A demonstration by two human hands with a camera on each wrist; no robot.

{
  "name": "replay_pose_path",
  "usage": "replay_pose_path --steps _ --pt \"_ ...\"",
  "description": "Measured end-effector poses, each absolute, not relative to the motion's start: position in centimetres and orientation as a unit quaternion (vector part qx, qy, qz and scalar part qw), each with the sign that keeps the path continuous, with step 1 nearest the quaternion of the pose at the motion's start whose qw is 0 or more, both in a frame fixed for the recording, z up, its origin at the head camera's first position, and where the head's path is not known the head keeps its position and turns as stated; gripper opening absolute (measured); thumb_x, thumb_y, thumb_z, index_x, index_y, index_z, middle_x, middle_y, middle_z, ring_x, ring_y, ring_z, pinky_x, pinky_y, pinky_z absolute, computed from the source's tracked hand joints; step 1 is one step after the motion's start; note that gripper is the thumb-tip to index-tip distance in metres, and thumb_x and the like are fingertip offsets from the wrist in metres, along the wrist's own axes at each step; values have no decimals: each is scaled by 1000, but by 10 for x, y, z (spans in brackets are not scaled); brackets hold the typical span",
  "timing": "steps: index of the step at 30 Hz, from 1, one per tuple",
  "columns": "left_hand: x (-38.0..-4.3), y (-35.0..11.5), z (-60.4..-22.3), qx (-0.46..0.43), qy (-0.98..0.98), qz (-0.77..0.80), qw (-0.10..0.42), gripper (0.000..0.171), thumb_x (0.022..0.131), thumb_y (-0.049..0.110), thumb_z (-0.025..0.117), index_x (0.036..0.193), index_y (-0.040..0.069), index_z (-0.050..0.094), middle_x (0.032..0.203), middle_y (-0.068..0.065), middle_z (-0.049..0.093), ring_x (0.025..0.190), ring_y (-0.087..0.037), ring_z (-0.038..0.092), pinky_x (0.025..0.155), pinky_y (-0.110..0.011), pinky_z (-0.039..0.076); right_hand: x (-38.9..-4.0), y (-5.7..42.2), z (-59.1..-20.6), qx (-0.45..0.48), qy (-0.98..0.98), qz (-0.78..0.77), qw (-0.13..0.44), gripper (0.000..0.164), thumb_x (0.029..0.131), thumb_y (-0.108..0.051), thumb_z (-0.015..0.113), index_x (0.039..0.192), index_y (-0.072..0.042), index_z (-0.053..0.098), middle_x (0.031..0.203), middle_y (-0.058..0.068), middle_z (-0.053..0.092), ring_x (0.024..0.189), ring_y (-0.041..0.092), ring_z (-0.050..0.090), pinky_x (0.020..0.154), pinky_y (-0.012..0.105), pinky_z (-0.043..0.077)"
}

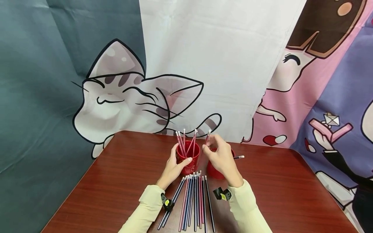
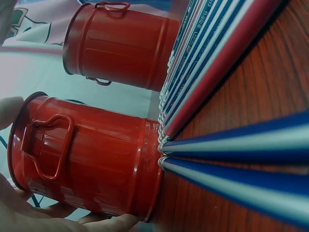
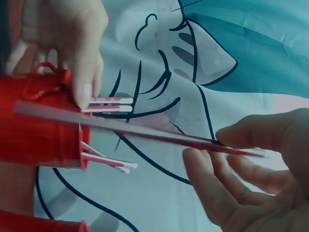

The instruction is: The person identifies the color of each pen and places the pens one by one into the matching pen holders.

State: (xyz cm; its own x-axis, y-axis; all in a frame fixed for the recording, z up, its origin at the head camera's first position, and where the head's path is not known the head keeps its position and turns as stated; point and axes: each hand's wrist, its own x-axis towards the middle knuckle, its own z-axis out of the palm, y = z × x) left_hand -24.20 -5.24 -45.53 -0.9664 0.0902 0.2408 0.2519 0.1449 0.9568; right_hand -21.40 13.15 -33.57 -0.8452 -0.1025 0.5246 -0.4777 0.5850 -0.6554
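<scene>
My left hand (image 1: 173, 166) grips a red metal cup (image 1: 190, 167) shaped like a little bin, with a wire handle on its side in the left wrist view. Several red pencils (image 1: 180, 142) stand in that cup, white erasers up. Between thumb and fingertips my right hand (image 1: 222, 157) pinches another red pencil (image 3: 193, 141) near its eraser end. In the right wrist view the pencil slants across the cup's mouth and side, its far end overlapping the cup. A second red cup (image 1: 215, 172) stands to the right, partly hidden behind my right hand, with a dark pencil (image 1: 239, 157) poking out.
Several blue and red striped pencils (image 1: 194, 200) lie side by side on the brown table (image 1: 116, 187), eraser ends near the cups. Two blue pencils (image 2: 231, 140) lie slightly apart on the left. A printed cartoon curtain (image 1: 218, 64) hangs behind the table's far edge.
</scene>
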Motion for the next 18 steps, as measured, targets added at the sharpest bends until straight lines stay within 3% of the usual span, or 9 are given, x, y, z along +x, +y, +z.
replay_pose_path --steps 8,15,18 --pt "-228 -53 -432 -122 -745 -654 46 77 83 22 66 144 14 20 136 -18 40 120 -33 43 100 -53 34 -228 121 -315 191 -835 433 279 16 81 -7 64 96 -7 57 78 2 61 72 13 61 61 29 52" --pt "-243 -53 -457 -105 -756 -643 57 79 80 34 69 143 26 22 134 -4 44 118 -20 46 100 -44 37 -235 111 -309 205 -821 454 280 10 82 -3 61 91 -7 59 84 5 58 76 16 62 65 31 55" --pt "-245 -53 -461 -107 -755 -644 66 78 79 36 69 142 28 23 133 -4 45 117 -20 46 100 -45 37 -239 109 -312 209 -823 446 283 8 83 -3 60 89 -6 62 84 4 56 75 14 59 64 27 54"
